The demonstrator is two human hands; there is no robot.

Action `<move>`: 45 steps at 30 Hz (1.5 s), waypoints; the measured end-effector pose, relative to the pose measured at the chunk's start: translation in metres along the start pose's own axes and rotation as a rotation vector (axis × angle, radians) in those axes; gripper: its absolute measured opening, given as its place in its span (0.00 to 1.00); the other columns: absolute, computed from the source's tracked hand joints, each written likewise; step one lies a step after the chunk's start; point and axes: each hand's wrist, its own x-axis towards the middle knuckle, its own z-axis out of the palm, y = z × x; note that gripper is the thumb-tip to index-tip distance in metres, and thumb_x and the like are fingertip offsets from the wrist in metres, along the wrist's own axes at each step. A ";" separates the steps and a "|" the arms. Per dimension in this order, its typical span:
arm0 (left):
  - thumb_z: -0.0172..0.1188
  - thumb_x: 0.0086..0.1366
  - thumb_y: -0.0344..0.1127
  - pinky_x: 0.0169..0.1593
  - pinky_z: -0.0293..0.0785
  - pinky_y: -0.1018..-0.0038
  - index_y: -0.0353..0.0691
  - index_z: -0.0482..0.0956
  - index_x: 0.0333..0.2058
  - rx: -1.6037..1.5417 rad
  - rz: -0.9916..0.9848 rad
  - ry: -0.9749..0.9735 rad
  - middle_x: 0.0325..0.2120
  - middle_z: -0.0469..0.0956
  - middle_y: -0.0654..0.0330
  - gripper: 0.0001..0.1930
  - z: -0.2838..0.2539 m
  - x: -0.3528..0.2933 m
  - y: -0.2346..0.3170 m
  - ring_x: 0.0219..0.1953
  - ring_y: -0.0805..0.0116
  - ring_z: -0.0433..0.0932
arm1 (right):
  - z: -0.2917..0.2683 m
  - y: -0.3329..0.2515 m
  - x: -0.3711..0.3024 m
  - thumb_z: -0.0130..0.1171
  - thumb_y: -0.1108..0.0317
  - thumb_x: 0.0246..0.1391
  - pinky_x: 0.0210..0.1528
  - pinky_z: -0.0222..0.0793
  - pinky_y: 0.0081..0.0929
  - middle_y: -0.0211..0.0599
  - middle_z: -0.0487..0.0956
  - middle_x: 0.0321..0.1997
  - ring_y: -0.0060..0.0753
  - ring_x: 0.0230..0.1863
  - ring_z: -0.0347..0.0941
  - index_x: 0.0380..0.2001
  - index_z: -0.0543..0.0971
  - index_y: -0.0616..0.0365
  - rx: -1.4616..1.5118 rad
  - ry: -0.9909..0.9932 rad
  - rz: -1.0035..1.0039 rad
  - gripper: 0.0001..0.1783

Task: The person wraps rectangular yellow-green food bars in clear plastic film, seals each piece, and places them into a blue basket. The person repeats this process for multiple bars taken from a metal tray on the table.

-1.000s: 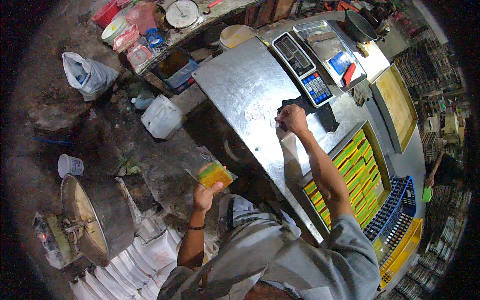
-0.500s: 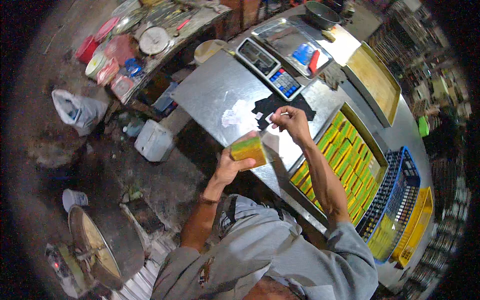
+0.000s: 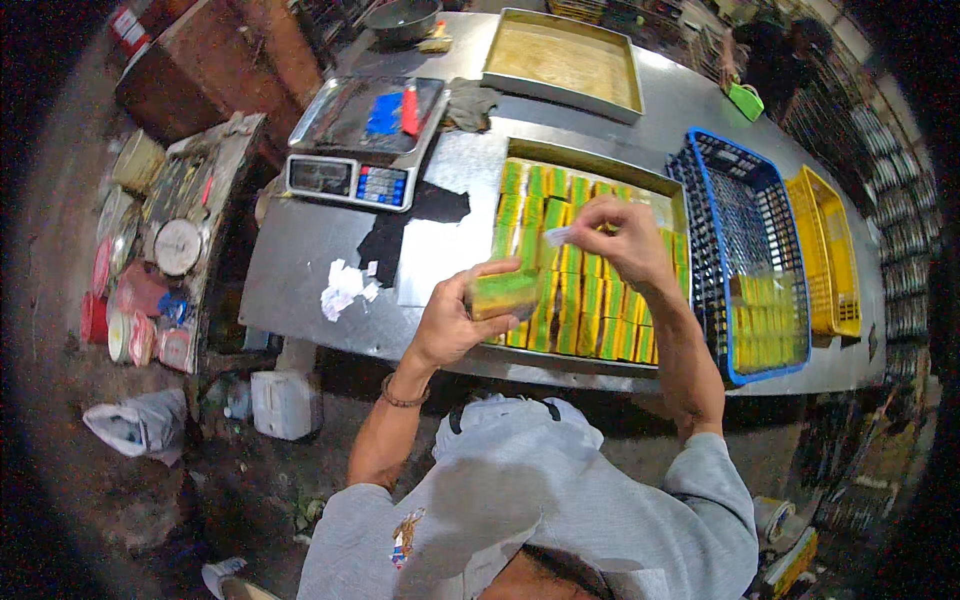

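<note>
My left hand grips a green-and-yellow block of layered cake in front of the cake tray; whether the block is wrapped I cannot tell. Between the pinched fingertips of my right hand is a small white paper slip, held to the right of the block and above it. Beneath both hands lies a metal tray filled with rows of green, yellow and dark-striped cake pieces. A pile of white slips lies to the left on the steel table.
A digital scale stands behind the slips, beside black cloth. Another shallow tray sits at the back. To the right are a blue crate with cake pieces inside and a yellow crate. Another person is at the far right.
My view has turned to the right. My right hand has gone from beside the slip pile to above the cake tray, carrying the slip. My left hand still holds the cake block.
</note>
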 end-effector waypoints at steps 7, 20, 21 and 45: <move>0.74 0.50 0.26 0.46 0.82 0.61 0.37 0.79 0.54 0.750 0.162 0.045 0.41 0.85 0.46 0.29 0.070 0.042 0.026 0.42 0.46 0.85 | -0.049 -0.022 -0.064 0.79 0.65 0.41 0.67 0.61 0.39 0.40 0.76 0.58 0.40 0.64 0.70 0.28 0.90 0.55 -0.045 0.076 0.043 0.10; 0.74 0.50 0.26 0.48 0.79 0.56 0.38 0.77 0.54 0.963 0.314 -0.103 0.46 0.83 0.47 0.30 0.165 0.100 0.019 0.47 0.44 0.82 | -0.117 0.040 -0.096 0.77 0.52 0.44 0.63 0.66 0.42 0.49 0.79 0.57 0.47 0.59 0.74 0.31 0.91 0.52 -0.033 -0.123 0.174 0.17; 0.74 0.50 0.27 0.48 0.79 0.56 0.38 0.77 0.54 0.974 0.293 -0.119 0.46 0.83 0.47 0.30 0.172 0.104 0.017 0.47 0.44 0.82 | -0.121 0.045 -0.097 0.77 0.51 0.44 0.62 0.67 0.42 0.49 0.79 0.57 0.47 0.59 0.74 0.31 0.91 0.53 -0.076 -0.113 0.175 0.18; 0.77 0.56 0.35 0.57 0.79 0.62 0.36 0.73 0.63 0.464 -0.175 0.016 0.57 0.80 0.51 0.37 0.227 0.147 -0.044 0.56 0.56 0.81 | -0.322 0.203 -0.154 0.68 0.64 0.54 0.38 0.77 0.39 0.43 0.85 0.33 0.46 0.36 0.83 0.28 0.86 0.62 -0.777 0.471 0.122 0.10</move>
